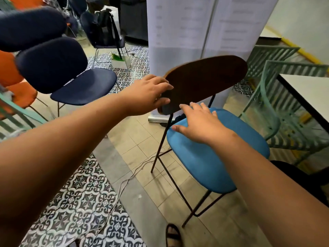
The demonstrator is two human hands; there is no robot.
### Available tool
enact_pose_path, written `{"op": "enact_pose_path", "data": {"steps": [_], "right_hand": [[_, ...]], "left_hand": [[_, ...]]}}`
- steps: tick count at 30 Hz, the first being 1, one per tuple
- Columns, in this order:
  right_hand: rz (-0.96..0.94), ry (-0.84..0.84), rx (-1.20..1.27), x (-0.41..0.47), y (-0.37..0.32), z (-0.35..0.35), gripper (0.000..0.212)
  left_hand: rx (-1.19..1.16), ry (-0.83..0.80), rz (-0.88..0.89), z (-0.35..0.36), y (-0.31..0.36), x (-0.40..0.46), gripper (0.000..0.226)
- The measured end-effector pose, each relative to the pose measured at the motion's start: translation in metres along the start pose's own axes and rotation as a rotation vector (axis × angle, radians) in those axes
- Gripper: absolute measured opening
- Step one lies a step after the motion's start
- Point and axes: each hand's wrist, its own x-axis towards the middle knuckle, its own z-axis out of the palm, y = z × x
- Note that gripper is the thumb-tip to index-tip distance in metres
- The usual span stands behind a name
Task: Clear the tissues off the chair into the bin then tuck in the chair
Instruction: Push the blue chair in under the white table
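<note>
Your left hand (151, 94) grips the brown wooden backrest's edge on the blue-seated, black-legged chair (213, 154); your right hand (199, 122), fingers spread, hides part of the seat. The white tabletop (309, 97) is cut off right; bare floor lies left.

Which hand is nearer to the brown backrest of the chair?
Left. The left hand grips the brown backrest at its edge; the right hand rests lower, on the blue seat.

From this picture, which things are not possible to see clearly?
- Bin: not in the head view, so where it stands cannot be told.
- Tissues: none show on the blue seat; the right hand and forearm cover part of it.
- Left hand on the backrest: its fingertips are blurred, so the grip is unclear.
- Table: cut off by the right edge.
</note>
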Motion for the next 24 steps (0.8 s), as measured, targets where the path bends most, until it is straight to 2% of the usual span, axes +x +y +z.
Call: {"op": "enact_pose_path", "data": {"steps": [8, 13, 19, 24], "right_hand": [[0.054, 0.024, 0.048, 0.085, 0.006, -0.009, 0.077], [0.129, 0.042, 0.207, 0.154, 0.018, -0.018, 0.079], [0.221, 0.053, 0.335, 0.210, 0.023, -0.016, 0.089], [0.276, 0.056, 0.372, 0.245, 0.024, -0.020, 0.092]], "left_hand": [[0.023, -0.028, 0.044, 0.011, -0.059, 0.078, 0.056], [0.083, 0.005, 0.044, 0.023, -0.106, 0.140, 0.049], [0.146, -0.024, 0.045, 0.034, -0.138, 0.197, 0.057], [0.188, -0.053, 0.112, 0.044, -0.158, 0.244, 0.060]]}}
